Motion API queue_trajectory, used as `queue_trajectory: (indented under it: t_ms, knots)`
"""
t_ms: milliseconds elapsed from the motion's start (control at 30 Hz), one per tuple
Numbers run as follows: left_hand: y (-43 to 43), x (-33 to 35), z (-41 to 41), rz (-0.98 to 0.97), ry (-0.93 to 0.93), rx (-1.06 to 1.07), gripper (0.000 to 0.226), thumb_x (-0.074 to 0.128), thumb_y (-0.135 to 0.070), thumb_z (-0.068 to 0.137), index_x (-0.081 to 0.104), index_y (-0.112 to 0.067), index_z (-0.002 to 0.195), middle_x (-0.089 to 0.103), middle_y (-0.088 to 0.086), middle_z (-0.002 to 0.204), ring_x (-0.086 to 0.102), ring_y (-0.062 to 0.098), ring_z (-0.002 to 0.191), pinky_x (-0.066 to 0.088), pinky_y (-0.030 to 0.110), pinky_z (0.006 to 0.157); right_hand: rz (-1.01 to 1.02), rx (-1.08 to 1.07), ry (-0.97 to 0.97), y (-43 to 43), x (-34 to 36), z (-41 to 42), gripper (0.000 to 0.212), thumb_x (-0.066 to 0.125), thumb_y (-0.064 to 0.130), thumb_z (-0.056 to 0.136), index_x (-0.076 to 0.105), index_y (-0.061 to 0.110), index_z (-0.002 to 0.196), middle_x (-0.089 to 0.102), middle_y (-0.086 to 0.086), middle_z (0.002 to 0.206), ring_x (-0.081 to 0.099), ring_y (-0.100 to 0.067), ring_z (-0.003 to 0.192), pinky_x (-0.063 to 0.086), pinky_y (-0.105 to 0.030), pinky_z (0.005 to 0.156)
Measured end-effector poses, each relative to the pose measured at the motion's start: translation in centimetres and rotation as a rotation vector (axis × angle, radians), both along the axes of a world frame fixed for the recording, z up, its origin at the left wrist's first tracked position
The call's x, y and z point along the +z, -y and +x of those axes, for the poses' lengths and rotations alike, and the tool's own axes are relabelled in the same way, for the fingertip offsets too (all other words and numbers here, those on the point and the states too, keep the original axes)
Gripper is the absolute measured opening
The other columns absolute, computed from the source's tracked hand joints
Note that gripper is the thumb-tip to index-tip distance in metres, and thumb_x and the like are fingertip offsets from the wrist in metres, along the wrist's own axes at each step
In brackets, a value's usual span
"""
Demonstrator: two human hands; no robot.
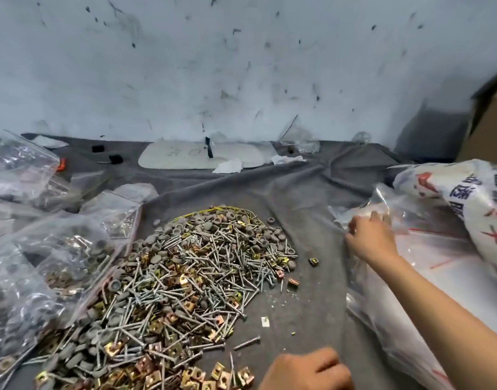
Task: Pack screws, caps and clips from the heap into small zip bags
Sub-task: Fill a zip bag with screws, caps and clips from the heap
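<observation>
Heap (185, 277) of screws, caps, clips at centre, spilling toward 7 o'clock. Right hand (371, 243) at 3 o'clock, fingers near straight on empty zip bags (438, 266); I cannot tell whether one is pinched, as film veils fingertips. Left hand (306, 370) at 6 o'clock, curled, contents hidden, cut by frame edge. Risk, my judgement: slick bags cling, so several may lift together.

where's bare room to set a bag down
Bare cloth runs between the heap and the empty bags on the right, with few strays. Another strip lies behind the heap, before the white board. The left is crowded with filled bags.
</observation>
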State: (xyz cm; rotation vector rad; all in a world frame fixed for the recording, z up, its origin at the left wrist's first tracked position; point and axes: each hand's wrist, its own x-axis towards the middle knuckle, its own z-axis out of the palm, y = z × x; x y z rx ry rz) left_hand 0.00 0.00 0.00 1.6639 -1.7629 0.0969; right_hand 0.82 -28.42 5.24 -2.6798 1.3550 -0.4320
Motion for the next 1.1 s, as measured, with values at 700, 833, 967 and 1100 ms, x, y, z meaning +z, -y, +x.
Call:
queue_trajectory:
  t_ms: [700, 833, 967, 1100]
  knots:
    - [1.8, -0.8, 0.3, 0.005, -0.505, 0.011, 0.023, 0.052, -0.026, 0.089, 0.072, -0.015, 0.083, 0.068, -0.001, 0.080, 0.058, -0.007, 0.075, 0.040, 0.010, 0.073, -0.089, -0.090, -0.037, 4.2, -2.1, -0.4, 0.035, 0.053, 0.031, 0.093, 0.051, 0.036, 0.128, 0.064, -0.011, 0.111, 0.061, -0.032, 0.099, 0.037, -0.032, 0.068]
    - [1.9, -0.7, 0.2, -0.003, -0.520, 0.021, 0.022, 0.052, -0.024, 0.086, 0.073, -0.016, 0.082, 0.068, 0.000, 0.078, 0.056, -0.009, 0.071, 0.040, 0.009, 0.069, -0.124, -0.082, -0.067, 4.1, -1.8, 0.2, 0.015, 0.056, 0.018, 0.089, 0.068, 0.017, 0.098, 0.062, -0.011, 0.108, 0.059, -0.034, 0.094, 0.040, -0.031, 0.068]
    - [1.8, -0.7, 0.2, 0.025, -0.527, 0.007, 0.022, 0.051, -0.022, 0.084, 0.072, -0.015, 0.083, 0.068, 0.000, 0.078, 0.053, -0.011, 0.067, 0.038, 0.006, 0.067, -0.233, 0.004, -0.083, 3.9, -1.6, 0.6, 0.017, 0.056, 0.019, 0.091, 0.071, 0.015, 0.096, 0.050, -0.010, 0.113, 0.052, -0.033, 0.101, 0.044, -0.034, 0.074]
    - [1.7, -0.8, 0.2, 0.016, -0.540, 0.012, 0.020, 0.052, -0.021, 0.084, 0.072, -0.016, 0.082, 0.067, 0.000, 0.078, 0.054, -0.009, 0.066, 0.038, 0.006, 0.066, -0.267, 0.032, 0.384, 2.9, -0.5, 1.6, 0.021, 0.059, 0.021, 0.092, 0.068, 0.003, 0.095, 0.053, -0.016, 0.113, 0.047, -0.034, 0.108, 0.039, -0.040, 0.087]
